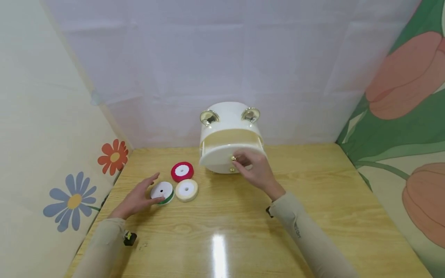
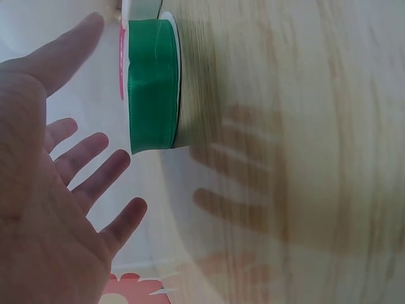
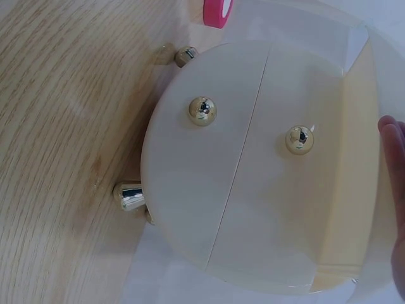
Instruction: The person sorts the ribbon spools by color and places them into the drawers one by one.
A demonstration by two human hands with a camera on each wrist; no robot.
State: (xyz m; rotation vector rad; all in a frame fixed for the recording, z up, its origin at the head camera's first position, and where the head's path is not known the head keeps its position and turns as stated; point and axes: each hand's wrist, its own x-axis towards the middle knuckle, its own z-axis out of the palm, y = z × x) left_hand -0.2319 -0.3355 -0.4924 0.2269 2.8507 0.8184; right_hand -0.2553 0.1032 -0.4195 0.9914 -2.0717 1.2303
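My left hand (image 1: 137,197) is spread around a spool of green ribbon (image 2: 153,85). In the left wrist view its thumb and fingers are apart from the spool, which lies flat on the table. A red ribbon spool (image 1: 182,171) and a cream ribbon spool (image 1: 186,190) lie beside it. My right hand (image 1: 255,170) is at the front of a white drawer box (image 1: 227,110), whose upper drawer (image 1: 217,156) is pulled out. The upper gold knob (image 3: 299,140) shows uncovered in the right wrist view, with the fingertips apart from it, near the drawer's top opening.
A lower drawer with its own gold knob (image 3: 202,111) is closed. Two gold ring-shaped ears (image 1: 209,117) stand on the box, and short gold feet (image 3: 130,196) carry it. The wooden table (image 1: 194,239) meets a white cloth backdrop (image 1: 180,69) and flower-printed side walls.
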